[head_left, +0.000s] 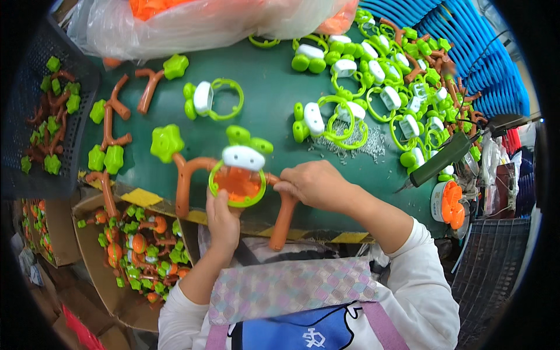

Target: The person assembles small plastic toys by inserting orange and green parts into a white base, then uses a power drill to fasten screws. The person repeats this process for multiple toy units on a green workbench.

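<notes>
Over the front edge of the bench, my left hand (224,223) is closed on a toy part: a green ring (238,204) with an orange piece (238,182) inside and a white block (244,157) with green lobes on top. A brown plastic branch (184,178) with a green flower-like end (167,143) reaches out from its left side. On the right, my right hand (318,184) pinches a second brown branch (284,221) where it meets the ring. My fingers hide the exact joint.
Loose branches (150,93) and a green ring part (227,99) lie on the green bench (262,87). Small screws (373,143), a pile of ring parts (388,70) and a dark electric screwdriver (440,160) are at right. A cardboard box (96,274) of assembled pieces stands below left.
</notes>
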### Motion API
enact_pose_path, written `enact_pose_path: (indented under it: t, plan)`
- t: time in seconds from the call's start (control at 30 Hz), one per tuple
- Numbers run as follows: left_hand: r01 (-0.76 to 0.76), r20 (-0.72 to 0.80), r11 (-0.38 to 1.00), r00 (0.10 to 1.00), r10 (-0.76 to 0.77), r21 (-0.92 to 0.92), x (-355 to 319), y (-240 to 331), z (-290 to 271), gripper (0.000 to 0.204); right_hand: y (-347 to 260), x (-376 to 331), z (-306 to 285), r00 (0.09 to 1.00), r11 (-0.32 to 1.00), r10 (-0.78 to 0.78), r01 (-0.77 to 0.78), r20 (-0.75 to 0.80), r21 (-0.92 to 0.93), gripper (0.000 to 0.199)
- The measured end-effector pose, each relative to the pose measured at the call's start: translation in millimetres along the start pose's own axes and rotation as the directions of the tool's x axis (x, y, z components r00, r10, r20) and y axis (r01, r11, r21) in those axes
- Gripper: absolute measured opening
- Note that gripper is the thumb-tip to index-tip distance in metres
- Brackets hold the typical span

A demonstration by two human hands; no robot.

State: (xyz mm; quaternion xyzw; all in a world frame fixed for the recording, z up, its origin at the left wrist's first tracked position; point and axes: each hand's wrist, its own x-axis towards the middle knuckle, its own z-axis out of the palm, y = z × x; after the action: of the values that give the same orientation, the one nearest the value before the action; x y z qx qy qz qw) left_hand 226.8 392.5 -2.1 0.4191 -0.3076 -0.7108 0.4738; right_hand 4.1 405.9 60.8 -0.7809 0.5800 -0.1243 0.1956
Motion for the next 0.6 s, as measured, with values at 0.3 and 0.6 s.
enact_pose_path:
  t: [0.3, 0.6]
  plan:
    - [0.01, 0.039, 0.996, 0.999, -0.006, -0.091, 10, 7, -4, 0.044, 16, 90, -52, 0.912, 0.966, -0.256, 0.253, -0.32, -0.051, 0.037]
    - [0.077, 0.054, 0.99, 0.996, -0.071, -0.116, 17, 9, -14, 0.05, 87, 353, -117, 0.511, 0.944, -0.272, -0.024, -0.815, -0.33, 0.031]
